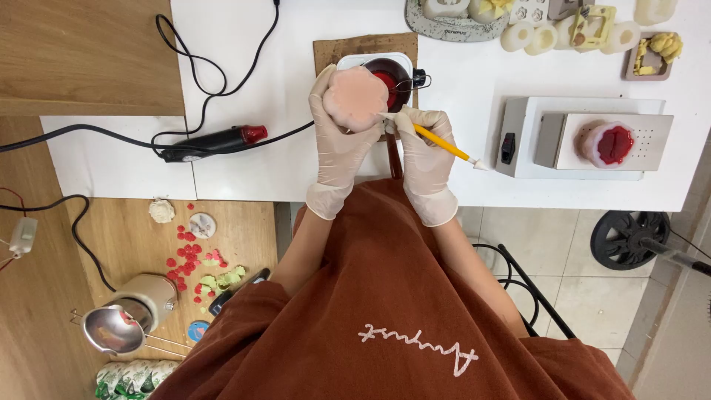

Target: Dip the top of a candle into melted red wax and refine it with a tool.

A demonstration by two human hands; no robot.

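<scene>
The gloved left hand [337, 144] is closed around a pale pink, scallop-edged mould [356, 96], raised above the white table [244, 163] with its flat face up, while the gloved right hand [425, 159] pinches a yellow-handled tool [443, 145] whose tip meets the mould's right edge. Just behind the mould, a small pot of red wax [390, 75] stands on a white warmer. To the right, a white mould filled with red wax [608, 144] sits on a white machine, and a black heat gun [211, 142] lies to the left.

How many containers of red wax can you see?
2: a pot on the hotplate behind the hands, and a mould on the white box at right. Others may be hidden.
</scene>
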